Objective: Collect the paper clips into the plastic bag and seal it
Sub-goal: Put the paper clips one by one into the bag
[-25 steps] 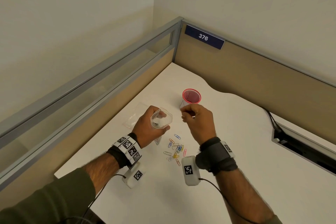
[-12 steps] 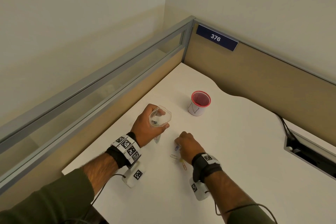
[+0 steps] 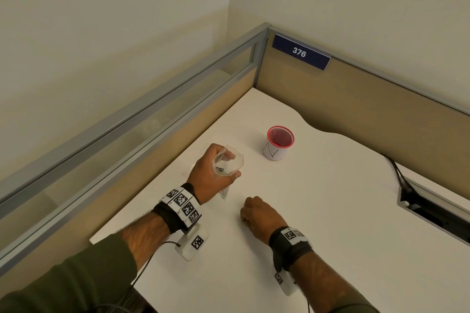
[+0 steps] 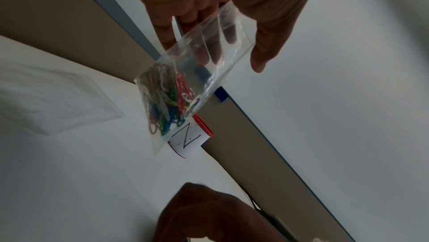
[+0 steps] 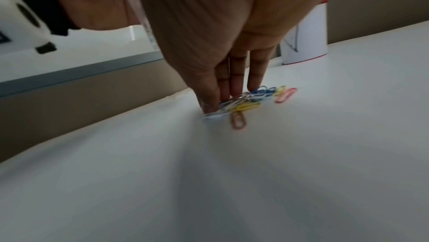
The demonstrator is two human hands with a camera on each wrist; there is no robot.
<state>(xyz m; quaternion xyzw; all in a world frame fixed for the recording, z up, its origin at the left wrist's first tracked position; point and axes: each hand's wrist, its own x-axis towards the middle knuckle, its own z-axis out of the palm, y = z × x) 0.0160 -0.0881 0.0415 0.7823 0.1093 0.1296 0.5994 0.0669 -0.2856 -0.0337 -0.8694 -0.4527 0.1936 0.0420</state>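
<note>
The left hand (image 3: 208, 175) grips the bag (image 3: 227, 164) above the white surface (image 3: 330, 211), fingers and thumb curled round its upper part so the mouth stands open and faces up. In the left wrist view the bag (image 4: 185, 84) hangs down from the hand, and a bunch of coloured clips (image 4: 167, 99) lies in its lower corner.

The right hand (image 3: 259, 213) is down on the surface, near the left hand and on the person's side of it, knuckles up. In the right wrist view its fingers (image 5: 232, 80) point down with the tips on a small pile of loose clips (image 5: 246, 102): blue, yellow, white and pink ones, some under the fingertips, a few just beside them. The view is too blurred to tell whether the fingers pinch any clip or only press on the pile.

A cup (image 3: 277, 143) with a red rim stands upright farther back on the surface, well apart from both hands. A flat clear sheet (image 4: 53, 97) lies on the surface beside the bag.
</note>
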